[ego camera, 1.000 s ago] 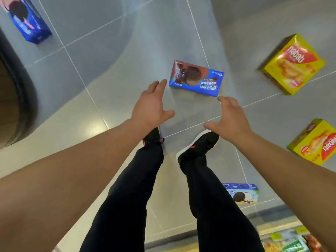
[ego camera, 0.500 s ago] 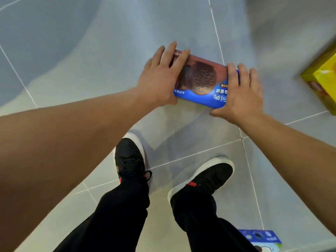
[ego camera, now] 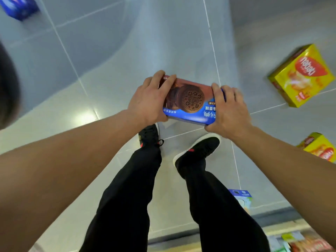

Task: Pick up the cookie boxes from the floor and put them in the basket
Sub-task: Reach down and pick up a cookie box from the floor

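A blue and brown cookie box (ego camera: 190,102) with a chocolate sandwich cookie printed on it is held above the grey tiled floor, over my feet. My left hand (ego camera: 149,100) grips its left end and my right hand (ego camera: 229,110) grips its right end. Other boxes lie on the floor: a yellow wafer box (ego camera: 301,75) at the right, a second yellow box (ego camera: 320,148) at the right edge, a blue box (ego camera: 18,7) at the top left, and a small blue and white box (ego camera: 241,199) behind my right leg. No basket is in view.
A dark curved shape (ego camera: 9,84) fills the left edge. A shelf with packaged goods (ego camera: 301,240) runs along the bottom right. My legs in black trousers and black shoes (ego camera: 198,150) stand below the held box.
Both hands closed on the ends of the blue cookie box and lifted it off the floor. The view has pulled back, so the yellow boxes show again.
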